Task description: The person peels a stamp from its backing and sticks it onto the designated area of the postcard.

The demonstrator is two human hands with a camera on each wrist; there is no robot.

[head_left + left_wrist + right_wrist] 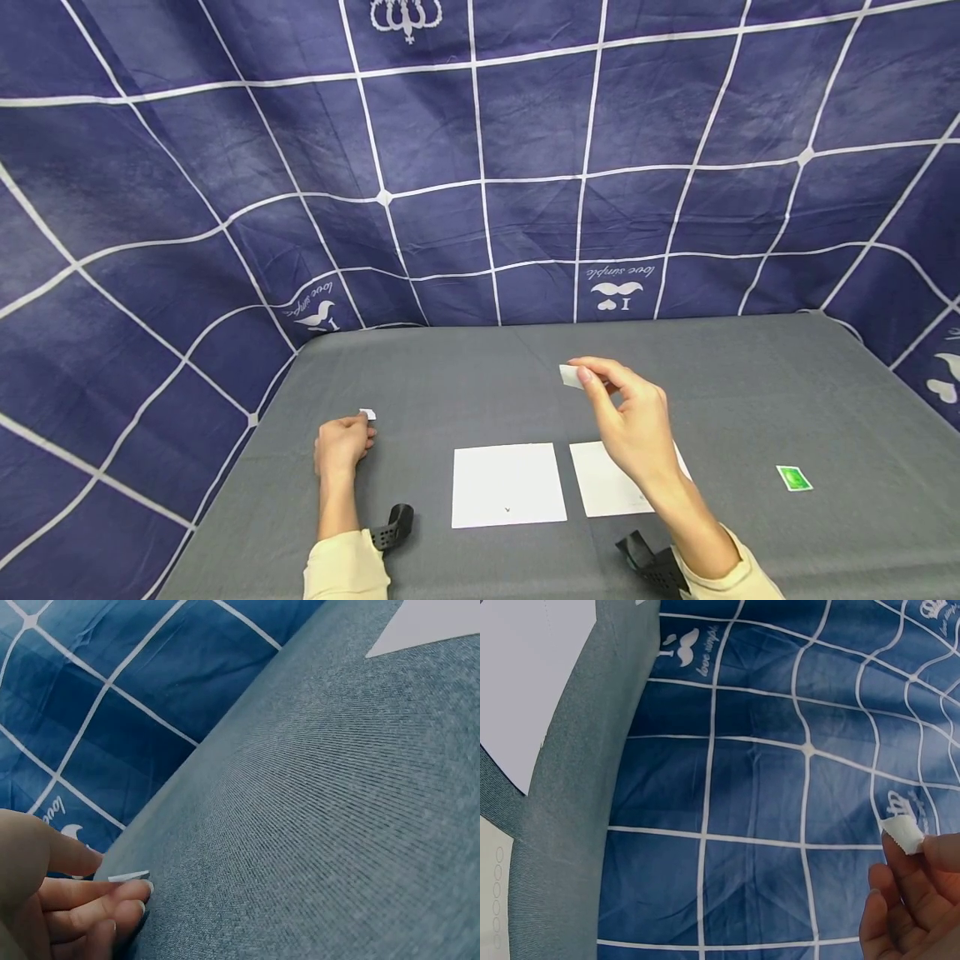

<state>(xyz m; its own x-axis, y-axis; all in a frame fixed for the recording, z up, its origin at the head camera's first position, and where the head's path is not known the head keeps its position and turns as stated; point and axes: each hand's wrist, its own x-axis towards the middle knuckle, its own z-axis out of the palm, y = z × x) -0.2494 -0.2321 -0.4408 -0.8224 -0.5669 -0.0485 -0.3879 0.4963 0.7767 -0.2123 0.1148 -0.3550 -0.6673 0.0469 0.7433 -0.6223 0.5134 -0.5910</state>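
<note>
My right hand (633,417) is raised above the table and pinches a small white stamp (571,376) between thumb and fingertips. In the right wrist view the stamp (904,834) shows its blank side and a serrated edge. Low over the table's left part, my left hand (342,446) has its fingers curled, with a small white piece of paper (367,413) at the fingertips. That white piece (129,877) appears nearly edge-on by the thumb and fingers in the left wrist view.
A white sheet (508,485) lies mid-table. Beside it, an envelope (607,479) with a row of printed ovals is partly hidden by my right forearm. A green stamp (794,478) lies at the right. Blue gridded cloth (525,217) hangs behind the grey table (465,375).
</note>
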